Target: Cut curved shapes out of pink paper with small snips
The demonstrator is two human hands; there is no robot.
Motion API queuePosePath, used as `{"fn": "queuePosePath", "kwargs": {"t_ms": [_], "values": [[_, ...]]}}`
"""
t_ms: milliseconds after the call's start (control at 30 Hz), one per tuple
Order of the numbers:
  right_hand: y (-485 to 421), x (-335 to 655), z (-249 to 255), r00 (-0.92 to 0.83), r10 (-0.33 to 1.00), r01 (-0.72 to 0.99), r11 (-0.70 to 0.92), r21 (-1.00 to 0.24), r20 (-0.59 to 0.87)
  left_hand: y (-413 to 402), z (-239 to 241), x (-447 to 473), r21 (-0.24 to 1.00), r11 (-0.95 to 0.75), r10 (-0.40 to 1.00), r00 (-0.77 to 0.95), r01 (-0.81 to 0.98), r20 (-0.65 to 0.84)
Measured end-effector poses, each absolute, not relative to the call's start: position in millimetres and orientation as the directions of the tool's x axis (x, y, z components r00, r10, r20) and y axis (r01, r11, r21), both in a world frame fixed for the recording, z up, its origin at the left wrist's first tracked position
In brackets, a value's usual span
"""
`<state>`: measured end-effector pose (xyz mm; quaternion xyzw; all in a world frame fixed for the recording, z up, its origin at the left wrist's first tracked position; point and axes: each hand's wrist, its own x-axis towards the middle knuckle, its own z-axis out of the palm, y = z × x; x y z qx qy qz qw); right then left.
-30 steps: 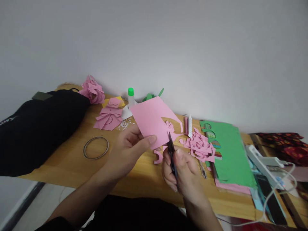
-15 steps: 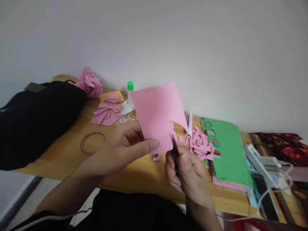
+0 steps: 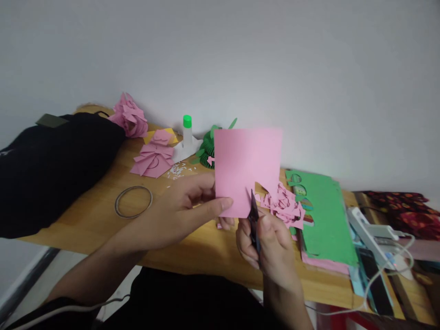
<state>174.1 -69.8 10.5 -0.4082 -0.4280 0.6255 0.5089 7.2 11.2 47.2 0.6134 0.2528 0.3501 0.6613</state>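
Two hands (image 3: 184,213) flank pink paper (image 3: 242,169).

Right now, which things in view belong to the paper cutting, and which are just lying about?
Cutting:
pink sheet, in the left hand
scissors, in the right hand
pink scraps, probably offcuts

Apparently just lying about:
grey ring
black fabric
power strip
phone

Grey-white wall (image 3: 220,59) is filling the top, catching light mid-right; wooden table (image 3: 206,247) is running along it; pale floor (image 3: 65,264) is showing below.
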Motion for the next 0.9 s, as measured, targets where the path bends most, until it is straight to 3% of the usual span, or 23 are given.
{"fn": "queuePosePath", "kwargs": {"t_ms": [600,900], "values": [[-72.0,172.0,10.7,-0.078,0.993,-0.271,-0.111,-0.956,-0.093,10.2,50.8,11.5,0.982,0.068,0.841,0.54,-0.174,0.038],[-74.5,173.6,12.6,-0.063,0.987,-0.246,-0.16,-0.956,-0.149,10.1,53.8,6.1,0.998,-0.005,0.813,0.581,-0.067,0.043]]}}
